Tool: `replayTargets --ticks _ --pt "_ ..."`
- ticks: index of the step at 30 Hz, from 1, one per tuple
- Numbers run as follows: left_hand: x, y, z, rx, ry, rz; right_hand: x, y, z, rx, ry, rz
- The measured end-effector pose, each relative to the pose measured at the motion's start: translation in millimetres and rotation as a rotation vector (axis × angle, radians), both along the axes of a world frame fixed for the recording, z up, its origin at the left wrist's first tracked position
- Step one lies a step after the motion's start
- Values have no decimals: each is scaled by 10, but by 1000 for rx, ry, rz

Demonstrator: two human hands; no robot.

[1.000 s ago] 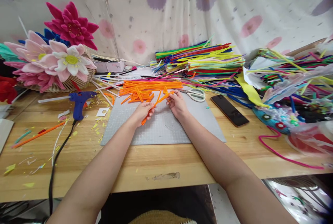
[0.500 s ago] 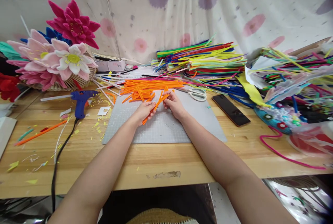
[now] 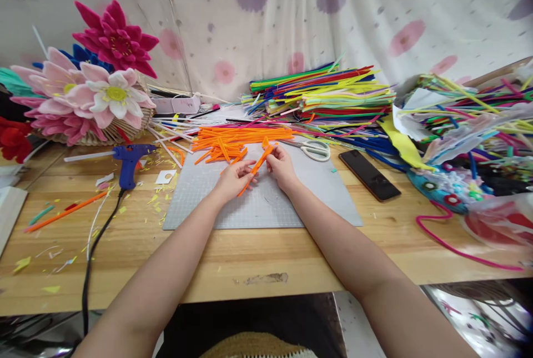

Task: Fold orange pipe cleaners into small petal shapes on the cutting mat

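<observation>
My right hand (image 3: 280,165) pinches the upper end of some orange pipe cleaners (image 3: 262,159), held at a slant over the grey cutting mat (image 3: 266,211). Around their lower part are the fingers of my left hand (image 3: 236,179), some of them slightly spread. How many strips there are cannot be told. Just behind both hands lies a pile of loose orange pipe cleaners (image 3: 220,139) at the mat's back edge. Scissors with pale handles (image 3: 315,151) rest to the right of my right hand.
A blue glue gun (image 3: 128,165) with a black cord lies left of the mat, near yellow scraps. Felt-like flowers (image 3: 112,94) stand at the back left. A phone (image 3: 369,175) lies right; bundles of coloured pipe cleaners (image 3: 341,91) are stacked behind.
The orange strips, earlier spread apart at the top, now lie closer together. My left hand has shifted slightly right, and its fingers have loosened. My right hand has barely moved.
</observation>
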State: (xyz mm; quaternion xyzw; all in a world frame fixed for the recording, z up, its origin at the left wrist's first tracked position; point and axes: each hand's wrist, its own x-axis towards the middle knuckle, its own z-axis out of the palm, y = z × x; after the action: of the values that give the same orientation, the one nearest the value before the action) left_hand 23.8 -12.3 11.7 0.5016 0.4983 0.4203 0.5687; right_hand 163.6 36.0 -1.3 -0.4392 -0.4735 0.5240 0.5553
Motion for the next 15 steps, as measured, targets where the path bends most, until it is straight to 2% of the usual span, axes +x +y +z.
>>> replayTargets --ticks 6,11,15 --pt "2 32 -124 169 183 107 -13 32 -77 112 -70 -11" --pt "-36 -24 -16 363 571 171 -26 -43 -59 176 -211 5" --pt "-38 -54 45 407 791 194 -22 -110 -6 178 -278 82"
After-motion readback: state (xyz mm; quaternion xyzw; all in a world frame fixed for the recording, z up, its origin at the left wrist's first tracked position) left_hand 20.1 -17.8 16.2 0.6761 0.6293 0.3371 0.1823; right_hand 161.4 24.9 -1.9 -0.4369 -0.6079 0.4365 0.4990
